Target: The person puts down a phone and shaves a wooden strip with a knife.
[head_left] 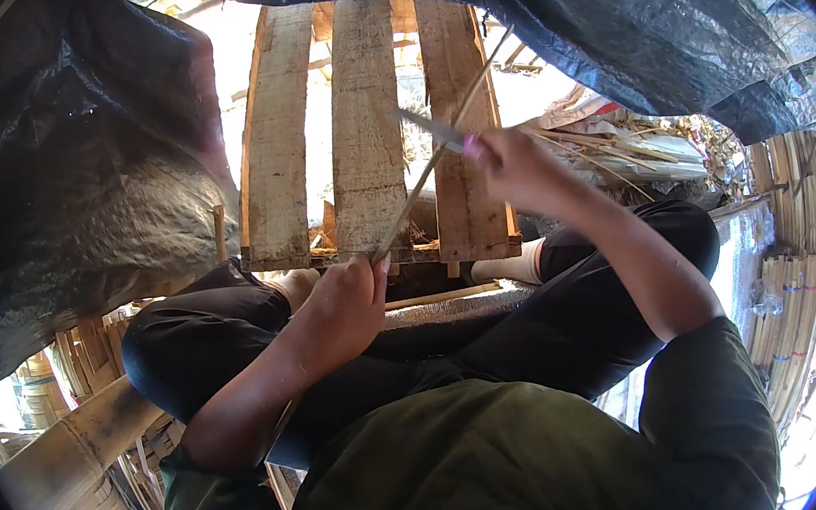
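A long thin bamboo strip (414, 197) slants up and to the right over the wooden slats. My left hand (345, 302) is closed around its lower part, near the front end of the slats. In my right hand (519, 170) is a knife (438, 132) with a pinkish handle, its blade pointing up and left. The blade crosses the strip at about its middle; whether it touches the strip I cannot tell. The knife is slightly blurred. Below my left hand, part of the strip is hidden by the hand and forearm.
Before me stands a rack of wooden slats (370, 138), between my bent legs. Black plastic sheeting (86, 171) hangs at left and across the upper right. Loose bamboo strips (617, 145) lie at right, near tied bundles (787, 312). A thick bamboo pole (78, 449) runs at lower left.
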`<state>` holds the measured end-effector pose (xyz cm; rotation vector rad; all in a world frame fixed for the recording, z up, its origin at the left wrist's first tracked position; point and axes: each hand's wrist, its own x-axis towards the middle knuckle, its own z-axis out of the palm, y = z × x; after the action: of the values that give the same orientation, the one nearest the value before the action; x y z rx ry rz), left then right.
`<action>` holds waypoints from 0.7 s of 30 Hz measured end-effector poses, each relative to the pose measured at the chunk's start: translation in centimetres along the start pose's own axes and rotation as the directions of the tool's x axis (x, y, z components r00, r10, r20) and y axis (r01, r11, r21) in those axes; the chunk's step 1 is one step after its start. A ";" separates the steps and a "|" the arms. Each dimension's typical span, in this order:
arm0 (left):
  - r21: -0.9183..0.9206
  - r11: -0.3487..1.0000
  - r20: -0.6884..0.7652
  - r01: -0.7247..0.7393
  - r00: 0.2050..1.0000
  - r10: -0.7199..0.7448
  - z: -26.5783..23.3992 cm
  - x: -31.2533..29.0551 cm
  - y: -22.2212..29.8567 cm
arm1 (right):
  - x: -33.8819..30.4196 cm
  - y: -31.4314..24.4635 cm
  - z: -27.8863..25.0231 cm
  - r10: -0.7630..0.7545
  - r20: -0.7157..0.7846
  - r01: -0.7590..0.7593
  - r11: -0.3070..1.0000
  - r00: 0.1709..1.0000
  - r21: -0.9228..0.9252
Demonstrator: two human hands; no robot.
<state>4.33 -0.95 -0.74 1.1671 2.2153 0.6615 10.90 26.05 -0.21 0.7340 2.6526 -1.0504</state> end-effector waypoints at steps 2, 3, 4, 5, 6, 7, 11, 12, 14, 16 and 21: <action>-0.083 0.994 0.059 0.068 0.996 -0.063 -0.6 0.6 0.1 | 1.1 0.3 -2.1 -0.007 -0.111 -0.002 0.997 0.994 -0.081; -0.084 0.994 0.058 0.070 0.996 -0.065 -0.7 0.5 0.2 | 0.2 -1.0 -1.8 0.121 -0.066 -0.117 0.991 0.990 0.065; -0.058 0.997 0.065 0.053 0.997 -0.049 -0.7 0.3 0.2 | 0.1 -0.7 -1.0 0.119 -0.065 -0.115 0.991 0.991 0.065; -0.032 0.999 0.076 0.031 0.997 -0.029 -0.8 0.1 0.3 | -0.2 -0.7 0.0 0.038 -0.026 -0.037 0.999 0.999 0.039; -0.031 0.999 0.078 0.029 0.997 -0.027 -0.8 0.1 0.3 | -0.3 -0.7 0.4 -0.044 0.015 0.043 0.999 0.999 0.017; -0.042 0.999 0.054 0.011 0.999 -0.009 -0.8 0.3 0.3 | 0.7 -0.4 -1.3 0.115 0.218 -0.132 0.989 0.969 0.063; -0.085 0.994 0.071 0.067 0.996 -0.061 -0.7 0.4 0.5 | 1.2 0.9 0.5 -0.028 0.031 0.029 1.000 0.999 -0.004; -0.085 0.994 0.071 0.064 0.996 -0.058 -0.7 0.5 0.4 | 0.7 0.8 1.2 -0.164 0.010 0.164 0.985 0.986 -0.049; -0.069 0.998 0.023 0.004 1.000 -0.002 -0.5 0.2 0.2 | 1.6 0.7 -1.1 0.074 0.102 -0.086 0.989 0.992 0.117; -0.018 1.000 0.036 0.001 0.999 0.000 -0.5 -0.1 0.2 | 1.5 -0.7 -1.8 0.213 0.088 -0.213 0.977 0.973 -0.009; 0.068 0.995 0.023 -0.071 0.997 0.070 0.0 -0.4 -0.4 | 1.1 -0.5 -1.1 0.095 0.104 -0.101 0.994 0.990 0.048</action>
<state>4.28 -1.45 -0.92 1.2859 2.2038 0.6037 9.76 26.92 0.51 0.7909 2.4856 -1.1050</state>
